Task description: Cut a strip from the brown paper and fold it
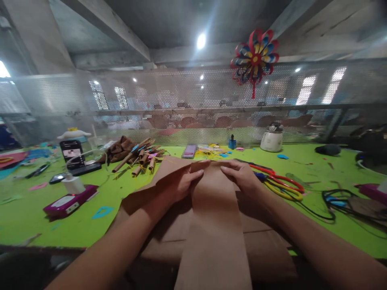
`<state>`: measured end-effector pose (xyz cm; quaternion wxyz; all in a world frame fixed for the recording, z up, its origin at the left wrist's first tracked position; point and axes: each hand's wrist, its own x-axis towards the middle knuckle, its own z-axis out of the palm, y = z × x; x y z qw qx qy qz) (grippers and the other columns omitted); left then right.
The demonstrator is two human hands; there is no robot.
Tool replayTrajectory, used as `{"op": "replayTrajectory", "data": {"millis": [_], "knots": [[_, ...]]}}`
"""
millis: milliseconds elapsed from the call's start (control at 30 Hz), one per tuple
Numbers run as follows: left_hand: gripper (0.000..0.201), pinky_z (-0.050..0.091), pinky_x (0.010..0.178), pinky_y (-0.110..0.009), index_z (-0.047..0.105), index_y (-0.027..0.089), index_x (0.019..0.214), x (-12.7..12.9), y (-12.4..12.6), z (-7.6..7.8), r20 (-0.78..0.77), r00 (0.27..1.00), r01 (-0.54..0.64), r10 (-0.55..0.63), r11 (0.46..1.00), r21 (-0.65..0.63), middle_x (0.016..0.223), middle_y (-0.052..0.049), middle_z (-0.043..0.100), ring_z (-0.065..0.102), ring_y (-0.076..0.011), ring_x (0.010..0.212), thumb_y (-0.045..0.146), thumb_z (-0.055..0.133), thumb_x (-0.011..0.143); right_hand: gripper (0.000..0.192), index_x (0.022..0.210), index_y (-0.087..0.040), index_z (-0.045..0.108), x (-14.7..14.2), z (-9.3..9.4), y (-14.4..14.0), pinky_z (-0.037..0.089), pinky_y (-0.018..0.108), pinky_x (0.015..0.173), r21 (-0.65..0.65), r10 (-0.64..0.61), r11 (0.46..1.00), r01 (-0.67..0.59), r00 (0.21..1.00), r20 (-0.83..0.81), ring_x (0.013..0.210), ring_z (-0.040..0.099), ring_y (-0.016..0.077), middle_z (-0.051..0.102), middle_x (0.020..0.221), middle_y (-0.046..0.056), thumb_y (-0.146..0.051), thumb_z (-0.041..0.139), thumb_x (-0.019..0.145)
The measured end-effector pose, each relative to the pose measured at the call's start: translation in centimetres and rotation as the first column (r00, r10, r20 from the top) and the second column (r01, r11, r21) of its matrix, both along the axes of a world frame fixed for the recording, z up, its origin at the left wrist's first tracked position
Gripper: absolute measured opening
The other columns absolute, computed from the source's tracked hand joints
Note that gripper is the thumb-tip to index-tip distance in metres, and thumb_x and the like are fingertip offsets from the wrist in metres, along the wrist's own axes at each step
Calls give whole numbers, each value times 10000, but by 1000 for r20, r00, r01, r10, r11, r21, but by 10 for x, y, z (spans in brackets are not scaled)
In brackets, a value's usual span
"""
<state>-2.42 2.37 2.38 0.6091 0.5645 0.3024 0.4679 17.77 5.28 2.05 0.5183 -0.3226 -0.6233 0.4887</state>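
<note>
— What does the paper look like?

— The brown paper [216,209] is plain, matte and creased, a long strip folded over wider sheets on the green table [45,225].

— And the hands?

— The left hand [178,183] and the right hand [242,177] both pinch the paper's far fold, scissors [281,183] just beside.
</note>
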Motion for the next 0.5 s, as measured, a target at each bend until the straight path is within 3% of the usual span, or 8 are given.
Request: {"op": "replayTrajectory", "data": {"millis": [100,267,500], "knots": [[492,429,928,-380,591,169,1214,-2,3,-1,33,998,-62,62,998,-4,1115,-110,665,620,-240,996,253,686,738,265,860,-172,693,-1,-5,0,341,242,509,-102,25,994,-23,1000,17,505,417,90,542,578,-29,-322,718,643],[355,438,878,-359,674,128,1037,-7,16,-15,-74,989,-129,127,991,-20,1010,-114,697,631,-208,896,250,717,706,205,677,-179,650,0,-15,3,385,266,571,-187,91,979,-80,994,53,556,479,104,592,626,-9,-333,760,600],[309,426,889,-350,683,124,1008,-9,15,-22,-114,992,-47,56,996,82,1026,-112,687,615,-220,930,254,671,727,308,841,-178,693,-1,-24,6,369,266,521,-198,56,979,-43,997,59,539,502,121,616,619,6,-359,769,604]]}}
